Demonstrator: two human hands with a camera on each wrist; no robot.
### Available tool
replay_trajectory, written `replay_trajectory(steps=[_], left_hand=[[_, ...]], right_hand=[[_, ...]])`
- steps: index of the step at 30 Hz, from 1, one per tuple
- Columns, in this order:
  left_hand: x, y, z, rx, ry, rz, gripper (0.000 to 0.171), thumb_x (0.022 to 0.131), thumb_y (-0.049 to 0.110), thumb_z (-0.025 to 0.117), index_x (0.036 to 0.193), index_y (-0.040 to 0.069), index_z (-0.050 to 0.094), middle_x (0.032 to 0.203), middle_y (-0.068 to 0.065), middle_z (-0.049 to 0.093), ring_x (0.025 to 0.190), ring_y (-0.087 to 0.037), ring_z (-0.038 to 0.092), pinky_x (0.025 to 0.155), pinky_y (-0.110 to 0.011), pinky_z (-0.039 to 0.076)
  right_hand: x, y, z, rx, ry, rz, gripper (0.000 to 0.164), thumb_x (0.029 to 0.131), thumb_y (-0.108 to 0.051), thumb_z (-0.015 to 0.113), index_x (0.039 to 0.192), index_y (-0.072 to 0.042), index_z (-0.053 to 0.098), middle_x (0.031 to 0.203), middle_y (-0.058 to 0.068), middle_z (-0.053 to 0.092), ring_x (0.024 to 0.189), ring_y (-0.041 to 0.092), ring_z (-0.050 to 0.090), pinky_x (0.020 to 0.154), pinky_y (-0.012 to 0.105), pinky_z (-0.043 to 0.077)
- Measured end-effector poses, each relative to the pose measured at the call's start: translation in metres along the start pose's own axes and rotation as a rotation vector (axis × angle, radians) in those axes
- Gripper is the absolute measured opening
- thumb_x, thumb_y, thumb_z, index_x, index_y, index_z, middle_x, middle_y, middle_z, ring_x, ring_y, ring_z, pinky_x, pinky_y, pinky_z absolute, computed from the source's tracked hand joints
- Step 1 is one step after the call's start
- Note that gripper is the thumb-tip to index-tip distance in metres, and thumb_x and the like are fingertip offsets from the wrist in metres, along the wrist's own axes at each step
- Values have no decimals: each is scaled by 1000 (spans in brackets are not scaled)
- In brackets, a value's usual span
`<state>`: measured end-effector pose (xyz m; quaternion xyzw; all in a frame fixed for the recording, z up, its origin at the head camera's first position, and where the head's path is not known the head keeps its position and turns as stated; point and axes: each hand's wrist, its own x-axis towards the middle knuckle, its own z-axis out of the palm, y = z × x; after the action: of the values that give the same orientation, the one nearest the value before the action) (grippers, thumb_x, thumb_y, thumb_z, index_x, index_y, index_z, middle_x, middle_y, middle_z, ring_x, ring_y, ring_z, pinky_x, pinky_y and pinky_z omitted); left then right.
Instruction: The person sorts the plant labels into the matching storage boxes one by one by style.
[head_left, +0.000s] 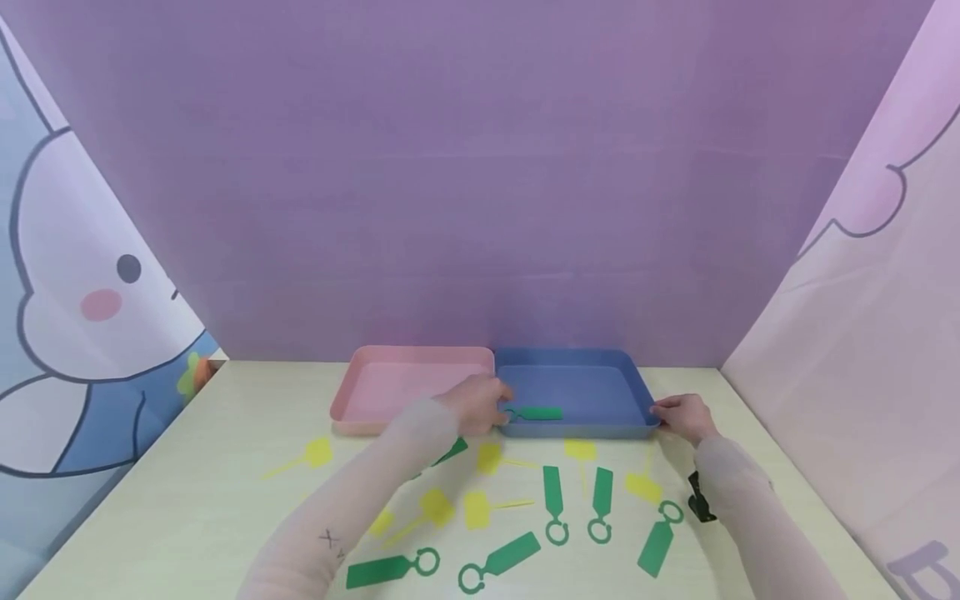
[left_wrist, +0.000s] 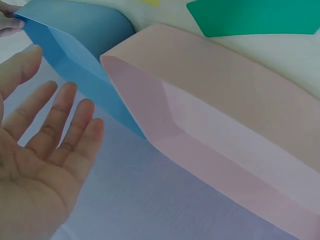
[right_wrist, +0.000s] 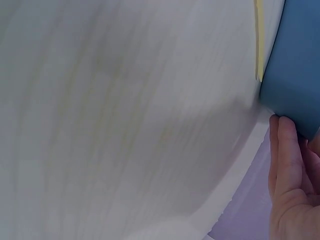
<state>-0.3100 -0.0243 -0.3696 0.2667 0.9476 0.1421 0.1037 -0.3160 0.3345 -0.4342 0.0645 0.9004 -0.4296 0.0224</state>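
My left hand (head_left: pixel 477 402) hovers where the pink tray (head_left: pixel 347 393) and the blue tray (head_left: pixel 641 387) meet. Its fingers (left_wrist: pixel 59 117) are spread and loosely bent, and the palm side holds nothing in the left wrist view. Just right of its fingertips, a green tag with a ring end (head_left: pixel 542 413) lies in the blue tray near the front wall. At that tray's front right corner, my right hand (head_left: pixel 686 415) pinches the rim between thumb and fingers. The right wrist view shows these fingers (right_wrist: pixel 289 160) against the outer wall; the thumb is partly hidden.
On the table before the trays lie several green ring-ended tags (head_left: pixel 513 553) and several yellow tags with thin tails (head_left: pixel 477 509). A small black object (head_left: pixel 701 500) sits beside the right forearm. A purple cloth wall (head_left: pixel 480 183) rises behind the trays.
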Motion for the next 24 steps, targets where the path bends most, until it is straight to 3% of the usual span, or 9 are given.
replay_trajectory(steps=[6,10,13,18,24], left_hand=[[-15,-8,0,35,59,108,31,82,14,63,113,11,65,115,-2,65,105,-17,60,91,-31,47],[-25,-15,2,46,90,175,9,79,10,61,84,8,69,83,2,66,78,-13,57,76,-25,45],[-35,-19,5,55,103,148,4,79,12,64,81,9,66,76,3,62,71,-12,53,71,-24,44],[-55,-21,8,60,198,87,26,76,11,67,101,5,69,96,-6,69,90,-20,63,80,-33,51],[-68,-23,10,85,231,51,20,76,12,69,94,3,69,88,-7,68,80,-19,61,75,-32,50]], right_hand=[[2,2,-1,-1,-1,3,32,88,-9,57,109,15,58,97,26,66,68,10,64,66,30,55],[2,2,-1,-17,1,-7,32,88,-10,57,108,14,59,97,26,66,68,12,65,66,30,55],[1,2,-1,-27,0,-13,32,88,-10,57,108,15,59,97,27,65,69,13,65,66,30,55],[2,3,-1,-35,0,-21,32,87,-10,58,107,15,59,94,25,67,67,12,65,64,28,54],[3,3,0,-20,1,-14,33,87,-10,58,108,15,58,94,26,66,67,11,65,64,28,54]])
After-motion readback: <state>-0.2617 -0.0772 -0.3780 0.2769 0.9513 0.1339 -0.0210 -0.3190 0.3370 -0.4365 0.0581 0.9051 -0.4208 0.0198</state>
